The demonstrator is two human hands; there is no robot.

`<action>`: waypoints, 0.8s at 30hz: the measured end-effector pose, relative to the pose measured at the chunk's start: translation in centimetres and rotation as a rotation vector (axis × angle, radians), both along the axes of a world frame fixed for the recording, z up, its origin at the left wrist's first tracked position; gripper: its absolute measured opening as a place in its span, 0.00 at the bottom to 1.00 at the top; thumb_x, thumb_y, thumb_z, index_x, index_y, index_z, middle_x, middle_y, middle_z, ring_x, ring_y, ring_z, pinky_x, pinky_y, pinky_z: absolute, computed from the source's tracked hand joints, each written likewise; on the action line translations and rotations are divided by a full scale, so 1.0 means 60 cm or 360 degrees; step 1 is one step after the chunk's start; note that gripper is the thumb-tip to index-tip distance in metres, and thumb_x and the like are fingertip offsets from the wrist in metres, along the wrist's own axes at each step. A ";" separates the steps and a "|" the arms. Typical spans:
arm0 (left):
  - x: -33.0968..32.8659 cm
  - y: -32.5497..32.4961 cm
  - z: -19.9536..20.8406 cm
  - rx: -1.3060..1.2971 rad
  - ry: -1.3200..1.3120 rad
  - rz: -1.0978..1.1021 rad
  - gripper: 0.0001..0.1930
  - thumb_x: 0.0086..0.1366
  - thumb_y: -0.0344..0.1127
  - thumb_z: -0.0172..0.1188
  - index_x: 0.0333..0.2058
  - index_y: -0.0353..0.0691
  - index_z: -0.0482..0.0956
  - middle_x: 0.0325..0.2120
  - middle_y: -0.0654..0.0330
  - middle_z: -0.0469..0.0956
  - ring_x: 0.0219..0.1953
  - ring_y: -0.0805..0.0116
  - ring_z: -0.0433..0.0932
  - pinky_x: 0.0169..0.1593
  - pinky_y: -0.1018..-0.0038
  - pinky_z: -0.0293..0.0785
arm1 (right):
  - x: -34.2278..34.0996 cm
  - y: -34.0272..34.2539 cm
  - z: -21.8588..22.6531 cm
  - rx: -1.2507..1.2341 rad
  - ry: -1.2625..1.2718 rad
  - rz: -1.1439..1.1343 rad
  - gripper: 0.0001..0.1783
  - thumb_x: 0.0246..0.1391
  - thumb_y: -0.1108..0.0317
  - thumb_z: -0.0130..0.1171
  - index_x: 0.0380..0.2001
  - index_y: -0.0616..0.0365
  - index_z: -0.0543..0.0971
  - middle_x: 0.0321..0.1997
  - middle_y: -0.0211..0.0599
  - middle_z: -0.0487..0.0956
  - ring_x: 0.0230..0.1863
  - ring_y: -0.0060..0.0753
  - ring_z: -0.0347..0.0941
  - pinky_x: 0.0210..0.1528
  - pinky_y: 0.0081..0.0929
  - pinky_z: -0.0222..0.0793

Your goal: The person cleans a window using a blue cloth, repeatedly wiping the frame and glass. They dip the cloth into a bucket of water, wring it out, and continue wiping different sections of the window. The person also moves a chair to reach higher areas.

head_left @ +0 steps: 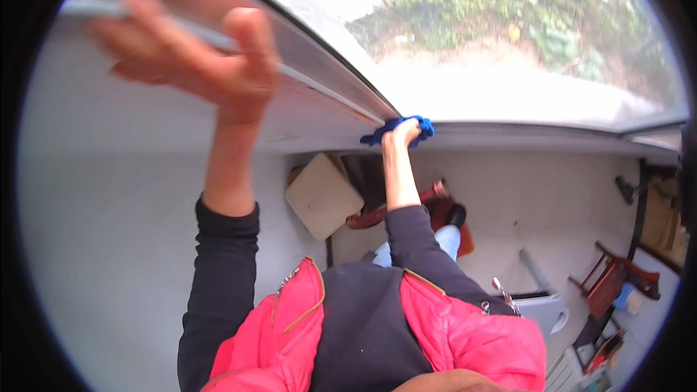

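Note:
My left hand (pixel 196 58) is raised at the upper left, its fingers spread and somewhat blurred. Nothing shows in it, and it is in front of the window frame (pixel 312 80); whether it touches the frame I cannot tell. In the middle, my right hand (pixel 401 135) grips a bunched blue cloth (pixel 421 128). The cloth is pressed at the corner where the frame meets the long sill (pixel 508 133) below the glass (pixel 465 94). Folds of the cloth stick out on both sides of the hand.
Below the sill are a pale square board (pixel 324 196) and a reddish wooden chair (pixel 443 210), with my foot (pixel 455 215) on or beside it. Another wooden chair (pixel 610 279) and a grey table (pixel 537 308) stand at the lower right. Plants (pixel 523 18) show outside.

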State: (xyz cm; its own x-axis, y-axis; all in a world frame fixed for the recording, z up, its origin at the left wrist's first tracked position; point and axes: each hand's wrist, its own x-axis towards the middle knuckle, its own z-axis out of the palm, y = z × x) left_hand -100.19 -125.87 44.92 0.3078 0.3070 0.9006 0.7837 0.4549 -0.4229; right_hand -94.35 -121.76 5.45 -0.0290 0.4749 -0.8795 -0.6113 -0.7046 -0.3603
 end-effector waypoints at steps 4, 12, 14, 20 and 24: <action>0.025 0.006 0.002 0.0081 -0.0208 -0.0139 0.36 0.66 0.56 0.48 0.65 0.40 0.61 0.68 0.35 0.48 0.72 0.39 0.42 0.69 0.46 0.25 | 0.030 -0.014 0.160 0.0628 0.0054 0.0309 0.11 0.64 0.64 0.44 0.37 0.61 0.70 0.40 0.37 0.73 0.37 0.35 0.70 0.43 0.37 0.72; 0.097 -0.120 0.059 0.0149 -0.0503 -0.0607 0.32 0.63 0.37 0.55 0.65 0.39 0.57 0.63 0.41 0.62 0.68 0.43 0.56 0.68 0.43 0.34 | 0.183 -0.060 0.591 0.3423 -0.0672 0.0167 0.25 0.39 0.78 0.58 0.46 0.60 0.79 0.53 0.54 0.71 0.59 0.60 0.63 0.63 0.53 0.53; 0.098 -0.136 0.073 0.0182 -0.0673 -0.0584 0.32 0.63 0.36 0.55 0.64 0.37 0.57 0.64 0.42 0.61 0.68 0.42 0.56 0.68 0.43 0.38 | 0.164 -0.008 0.677 0.3840 -0.1404 0.0009 0.21 0.37 0.72 0.62 0.41 0.53 0.83 0.51 0.49 0.73 0.59 0.57 0.62 0.61 0.60 0.48; 0.127 -0.123 0.068 0.0255 -0.0797 -0.0672 0.31 0.63 0.36 0.56 0.63 0.35 0.59 0.64 0.44 0.60 0.67 0.41 0.56 0.65 0.45 0.49 | 0.070 0.150 0.982 0.4286 -0.1875 -0.0457 0.24 0.38 0.54 0.65 0.43 0.43 0.83 0.56 0.39 0.75 0.63 0.52 0.63 0.62 0.57 0.44; 0.158 -0.094 0.063 0.0167 -0.0803 -0.0773 0.31 0.63 0.37 0.57 0.63 0.37 0.60 0.63 0.44 0.61 0.66 0.42 0.57 0.64 0.46 0.53 | 0.050 0.176 1.362 0.4209 -0.2322 -0.1155 0.23 0.37 0.53 0.63 0.39 0.51 0.81 0.34 0.44 0.78 0.50 0.49 0.70 0.60 0.60 0.48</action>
State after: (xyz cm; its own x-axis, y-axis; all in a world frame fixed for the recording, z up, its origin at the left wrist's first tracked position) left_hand -90.72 -131.53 48.68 -0.0749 0.1444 0.9867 0.9971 0.0225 0.0724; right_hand -91.35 -111.20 87.15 -0.0242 -0.4082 0.9126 0.4317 0.8191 0.3778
